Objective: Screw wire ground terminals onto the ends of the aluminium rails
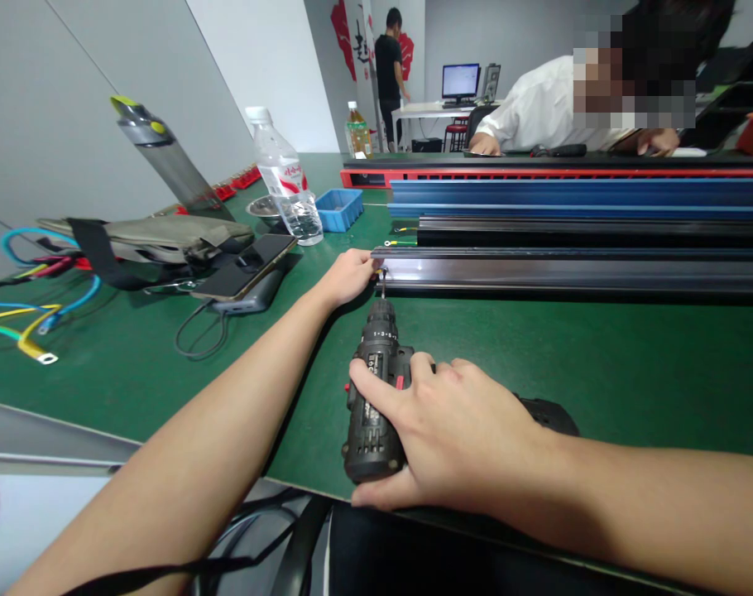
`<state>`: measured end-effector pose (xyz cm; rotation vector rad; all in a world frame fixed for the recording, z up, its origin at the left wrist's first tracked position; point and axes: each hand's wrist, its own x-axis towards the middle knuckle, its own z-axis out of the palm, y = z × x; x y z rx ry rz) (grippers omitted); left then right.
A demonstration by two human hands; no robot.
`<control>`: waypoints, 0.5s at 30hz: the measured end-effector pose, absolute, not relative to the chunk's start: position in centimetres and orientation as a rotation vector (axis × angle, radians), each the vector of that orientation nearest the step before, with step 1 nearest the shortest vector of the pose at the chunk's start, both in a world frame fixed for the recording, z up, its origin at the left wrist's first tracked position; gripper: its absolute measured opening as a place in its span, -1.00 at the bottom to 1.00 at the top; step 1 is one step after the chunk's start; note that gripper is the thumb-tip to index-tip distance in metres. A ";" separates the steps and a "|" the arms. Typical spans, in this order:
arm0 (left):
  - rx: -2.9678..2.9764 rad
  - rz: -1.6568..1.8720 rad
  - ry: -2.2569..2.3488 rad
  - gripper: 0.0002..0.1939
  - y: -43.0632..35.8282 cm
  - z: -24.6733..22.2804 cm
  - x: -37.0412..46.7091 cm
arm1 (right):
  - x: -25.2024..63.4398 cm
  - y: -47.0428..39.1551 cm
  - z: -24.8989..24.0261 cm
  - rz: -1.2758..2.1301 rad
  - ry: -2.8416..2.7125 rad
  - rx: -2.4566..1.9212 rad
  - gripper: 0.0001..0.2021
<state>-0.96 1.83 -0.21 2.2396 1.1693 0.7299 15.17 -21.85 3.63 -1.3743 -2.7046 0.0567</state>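
My right hand point(457, 422) is wrapped around a black cordless drill point(376, 414), thumb along its top side. The drill lies pointing away from me, its bit point(383, 285) reaching the left end of a long dark metal profile point(556, 271). At that same end, my left hand point(350, 277) is closed with its fingertips on the profile. A small yellowish piece shows beside the bit and fingertips; its kind is too small to make out. Part of the left fingers is hidden behind the profile's end.
Behind lie a black profile point(587, 232) and a blue profile point(575, 197). Left are a phone point(246, 266), a pouch point(165, 240), a water bottle point(286, 178), a blue tray point(340, 211) and cables point(35, 319) on the green table point(630, 364). A person in white point(538, 103) leans opposite.
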 end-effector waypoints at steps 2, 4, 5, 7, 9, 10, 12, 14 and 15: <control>2.235 0.730 1.172 -0.32 1.8 -0.2 -0.9 | 15.2 -21.8 3.6 0.029 -2.698 -1.359 0.02; 2.225 0.725 1.179 -0.33 1.7 -0.1 -0.9 | 15.2 -21.8 3.6 0.008 -2.694 -1.351 0.02; 2.219 0.723 1.181 -0.35 1.7 -0.1 -0.9 | 15.2 -21.8 3.6 0.002 -2.692 -1.349 0.02; 2.212 0.722 1.180 -0.36 1.6 -0.1 -0.9 | 15.2 -21.8 3.7 0.010 -2.693 -1.357 0.02; 2.210 0.724 1.174 -0.37 1.6 -0.1 -0.9 | 15.2 -21.9 3.7 0.032 -2.697 -1.372 0.02; 2.212 0.724 1.171 -0.36 1.6 -0.1 -0.9 | 15.2 -21.9 3.7 0.047 -2.703 -1.377 0.03; 2.224 0.723 1.169 -0.34 1.7 -0.1 -1.0 | 15.2 -21.9 3.7 0.063 -2.709 -1.384 0.03; 2.243 0.722 1.171 -0.31 1.7 -0.1 -0.9 | 15.2 -21.9 3.6 0.056 -2.700 -1.374 0.03; 2.252 0.720 1.174 -0.30 1.7 -0.1 -0.9 | 15.2 -21.9 3.6 0.045 -2.691 -1.368 0.03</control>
